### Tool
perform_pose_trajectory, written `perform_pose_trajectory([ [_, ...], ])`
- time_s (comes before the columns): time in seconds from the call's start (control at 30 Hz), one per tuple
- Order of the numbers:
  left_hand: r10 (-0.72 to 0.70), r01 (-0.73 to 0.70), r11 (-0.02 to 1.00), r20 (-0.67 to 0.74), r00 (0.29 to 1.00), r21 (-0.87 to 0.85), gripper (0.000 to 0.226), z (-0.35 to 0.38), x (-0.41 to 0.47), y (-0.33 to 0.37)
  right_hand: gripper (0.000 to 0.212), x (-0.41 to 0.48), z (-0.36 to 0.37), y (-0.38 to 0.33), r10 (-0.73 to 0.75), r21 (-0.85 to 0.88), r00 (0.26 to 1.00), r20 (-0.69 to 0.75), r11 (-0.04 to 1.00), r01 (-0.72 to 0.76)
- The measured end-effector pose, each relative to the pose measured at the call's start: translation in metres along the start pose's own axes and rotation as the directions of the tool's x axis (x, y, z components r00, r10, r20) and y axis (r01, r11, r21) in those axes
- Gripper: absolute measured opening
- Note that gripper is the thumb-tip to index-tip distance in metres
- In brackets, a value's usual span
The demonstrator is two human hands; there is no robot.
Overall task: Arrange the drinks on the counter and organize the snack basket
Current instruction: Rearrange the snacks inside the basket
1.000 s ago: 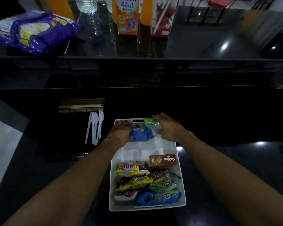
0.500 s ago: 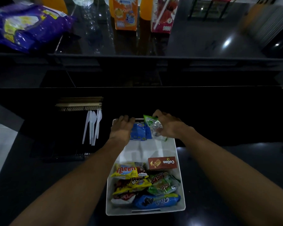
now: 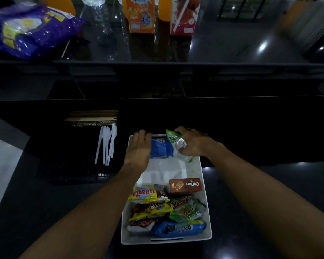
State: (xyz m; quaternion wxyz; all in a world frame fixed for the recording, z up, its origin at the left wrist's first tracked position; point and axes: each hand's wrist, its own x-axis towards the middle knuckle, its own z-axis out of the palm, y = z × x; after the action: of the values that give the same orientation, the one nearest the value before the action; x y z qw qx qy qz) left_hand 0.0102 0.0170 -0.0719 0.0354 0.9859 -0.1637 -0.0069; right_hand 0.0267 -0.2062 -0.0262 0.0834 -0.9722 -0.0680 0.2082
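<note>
A white snack basket (image 3: 206, 186) sits on the dark lower counter in front of me. Its near half holds several packets and a brown Collon box (image 3: 185, 185). At the far end my left hand (image 3: 138, 148) rests flat against a blue snack packet (image 3: 160, 148), fingertips at the basket's far rim. My right hand (image 3: 193, 143) grips a green-and-clear packet (image 3: 176, 142), held upright beside the blue one. On the raised counter behind stand an orange drink carton (image 3: 140, 14), a red carton with a straw (image 3: 184, 15) and a clear bottle (image 3: 101, 19).
White plastic cutlery (image 3: 107, 144) and wooden sticks (image 3: 93, 116) lie in a black wire tray left of the basket. A large purple bag (image 3: 26, 28) lies at the far left of the raised counter. A ledge edge runs between both counters.
Both hands shifted slightly toward the basket's far rim. The green packet now stands more upright in my right hand, and my left hand presses the blue packet closer to the far end.
</note>
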Motion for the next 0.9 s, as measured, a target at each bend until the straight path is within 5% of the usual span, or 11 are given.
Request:
perform_pose_trajectory([
  [0.23,0.192,-0.189,0.967,-0.001,0.981,0.17,0.062,-0.01,-0.008,0.0,0.09,-0.017,0.0,-0.005,-0.133,-0.077,0.974,-0.183,0.99,0.12],
  [0.4,0.281,-0.286,0.947,0.055,0.958,0.148,0.05,-0.013,-0.018,-0.002,0.044,-0.036,-0.007,-0.019,-0.366,-0.206,0.857,-0.364,0.928,0.309],
  [0.53,0.319,-0.323,0.94,0.051,0.946,0.107,0.049,-0.009,-0.031,-0.01,0.025,-0.059,-0.005,-0.033,-0.293,-0.041,0.954,-0.066,0.956,0.291],
  [0.63,0.355,-0.357,0.933,0.052,0.933,0.035,0.045,-0.006,-0.039,-0.017,0.044,-0.072,0.001,-0.036,-0.24,0.108,0.955,0.173,0.969,0.224],
  [0.7,0.362,-0.363,0.932,0.07,0.93,0.003,0.063,-0.004,-0.045,-0.021,0.064,-0.08,0.006,-0.035,-0.184,0.073,0.943,0.276,0.983,0.17],
  [0.9,0.338,-0.333,0.941,0.217,0.916,-0.06,0.12,-0.004,-0.065,-0.029,0.065,-0.086,0.029,-0.027,-0.144,-0.127,0.951,0.275,0.975,0.184],
])
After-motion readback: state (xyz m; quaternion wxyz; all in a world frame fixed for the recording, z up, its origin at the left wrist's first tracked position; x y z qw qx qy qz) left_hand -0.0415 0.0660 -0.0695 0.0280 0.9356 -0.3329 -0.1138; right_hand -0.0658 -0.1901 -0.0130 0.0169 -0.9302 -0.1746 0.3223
